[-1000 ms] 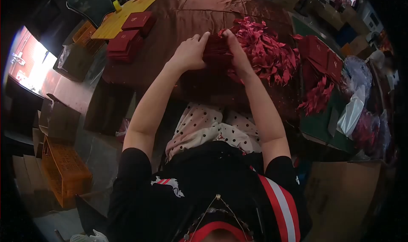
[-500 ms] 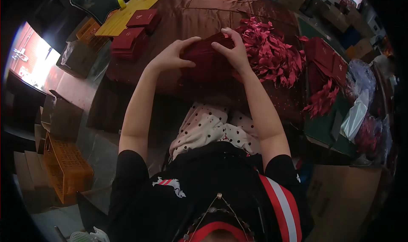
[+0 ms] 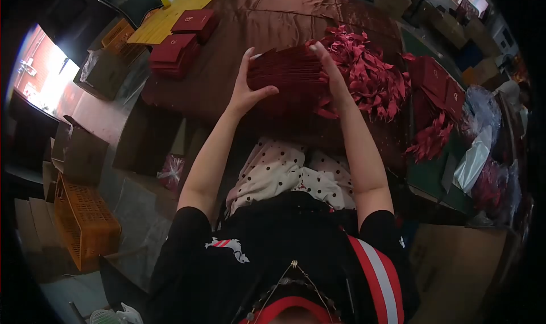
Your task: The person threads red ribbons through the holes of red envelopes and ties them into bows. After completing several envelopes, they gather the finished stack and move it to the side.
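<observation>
A thick stack of dark red envelopes or cards point(image 3: 289, 71) stands between my hands at the near side of the cloth-covered table point(image 3: 227, 57). My left hand point(image 3: 250, 85) grips the stack's left side, with the thumb across its near face. Against the right side rests my right hand point(image 3: 334, 77), fingers at the upper right edge. Just right of that hand lies a heap of red ribbon pieces point(image 3: 372, 74).
Two piles of red folders point(image 3: 173, 54) lie at the back left beside a yellow board point(image 3: 187, 8). More red folders point(image 3: 435, 79) and plastic bags point(image 3: 483, 119) are at the right. An orange crate point(image 3: 88, 221) and cardboard boxes point(image 3: 102, 74) stand on the floor at the left.
My left hand has moved right and slightly down, round the stack's left side. My right hand has shifted right, to its right side. More of the stack's layered edges now shows.
</observation>
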Demonstrator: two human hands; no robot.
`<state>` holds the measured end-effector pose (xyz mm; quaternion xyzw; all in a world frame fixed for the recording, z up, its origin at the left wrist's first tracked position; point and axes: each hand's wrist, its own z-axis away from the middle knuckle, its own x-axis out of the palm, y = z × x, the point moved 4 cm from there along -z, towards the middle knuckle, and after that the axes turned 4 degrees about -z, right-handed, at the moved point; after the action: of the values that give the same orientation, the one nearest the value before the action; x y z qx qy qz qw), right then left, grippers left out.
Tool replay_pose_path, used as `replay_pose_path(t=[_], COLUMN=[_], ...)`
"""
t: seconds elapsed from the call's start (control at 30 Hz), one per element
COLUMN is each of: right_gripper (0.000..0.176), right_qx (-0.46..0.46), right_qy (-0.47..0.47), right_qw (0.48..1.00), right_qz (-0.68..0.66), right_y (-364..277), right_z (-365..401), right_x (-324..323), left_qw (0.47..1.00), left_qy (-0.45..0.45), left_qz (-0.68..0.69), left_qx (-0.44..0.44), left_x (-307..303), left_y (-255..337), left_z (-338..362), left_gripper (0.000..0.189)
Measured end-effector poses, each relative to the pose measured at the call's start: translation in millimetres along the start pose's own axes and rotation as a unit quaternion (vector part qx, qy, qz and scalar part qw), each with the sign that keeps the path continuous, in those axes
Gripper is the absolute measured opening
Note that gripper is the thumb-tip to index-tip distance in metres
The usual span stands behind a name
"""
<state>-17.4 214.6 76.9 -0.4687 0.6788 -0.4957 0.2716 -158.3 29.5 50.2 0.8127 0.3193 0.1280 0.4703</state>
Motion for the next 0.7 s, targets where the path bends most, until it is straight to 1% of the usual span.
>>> replay_pose_path(t=[0.07, 0.1, 0.17, 0.2, 0.23, 0.3, 0.33, 0.37, 0.4, 0.43, 0.47, 0.5, 0.53, 0.57, 0.6, 0.63, 0.67, 0.7], right_gripper=[0.08, 0.09, 0.091, 0.091, 0.091, 0.091, 0.09, 0.09, 0.091, 0.092, 0.095, 0.097, 0.099, 0.099, 0.099, 0.097, 0.096, 0.096], right_qx=[0.026, 0.031, 0.049, 0.084, 0.083, 0.088, 0.101, 0.103, 0.08, 0.056, 0.111, 0.09, 0.069, 0.087, 0.086, 0.099, 0.114, 0.118], right_qy=[0.137, 0.129, 0.061, 0.052, 0.054, 0.047, 0.074, 0.073, 0.062, 0.052, -0.004, -0.009, -0.013, -0.028, -0.028, 0.015, 0.057, 0.056], right_qw=[0.985, 0.977, 0.995, 0.992, 0.991, 0.995, 0.988, 0.988, 0.987, 0.984, 0.993, 0.995, 0.997, 0.993, 0.994, 0.993, 0.99, 0.989], right_qz=[-0.102, -0.165, -0.065, -0.083, -0.086, -0.025, -0.095, -0.094, -0.129, -0.163, -0.04, -0.038, -0.035, -0.068, -0.068, -0.067, -0.066, -0.067], right_y=[4, -13, 4, 4, 3, 2, 7, 10, 14, 22, 42, 39, 36, 31, 26, 22, 22, 28], right_z=[-6, -3, -8, -8, -8, -9, -13, -19, -25, -33, -39, -38, -35, -31, -33, -33, -30, -30], right_x=[-23, -8, 8, 7, 4, -5, -17, -21, -24, -30, -30, -21, -11, -5, -7, -13, -15, -15], left_qw=[1.0, 1.0, 1.0, 1.0, 1.0, 1.0, 1.0, 0.999, 0.996, 0.996, 0.999, 0.998, 0.998, 0.998, 0.999, 0.999, 0.999, 0.999], left_qy=[0.025, 0.024, -0.023, -0.013, -0.015, -0.017, -0.016, -0.023, -0.031, -0.029, -0.035, -0.041, 0.001, -0.002, -0.014, -0.023, -0.02, -0.017], left_qz=[0.001, 0.001, -0.01, 0.001, 0.0, -0.014, -0.013, 0.034, 0.082, 0.082, 0.036, -0.009, 0.04, 0.04, 0.036, 0.033, 0.033, 0.041], left_qx=[0.007, 0.007, 0.002, 0.002, 0.001, 0.001, 0.0, -0.018, -0.035, -0.035, 0.001, 0.04, 0.043, 0.045, 0.02, -0.008, -0.013, -0.026], left_x=[1, 5, 19, 20, 18, 13, 13, 14, 15, 18, 22, 26, 21, 16, 13, 11, 12, 15], left_y=[-1, -4, -11, 1, 6, 10, 8, 3, -2, -4, -3, -3, -6, -10, -11, -14, -16, -14], left_z=[-5, -7, -9, -8, -7, -4, -3, -4, -3, -4, -6, -9, -9, -11, -13, -11, -8, -7], left_gripper=[0.116, 0.116, 0.115, 0.115, 0.115, 0.115, 0.115, 0.114, 0.114, 0.114, 0.112, 0.11, 0.105, 0.105, 0.105, 0.104, 0.104, 0.103])
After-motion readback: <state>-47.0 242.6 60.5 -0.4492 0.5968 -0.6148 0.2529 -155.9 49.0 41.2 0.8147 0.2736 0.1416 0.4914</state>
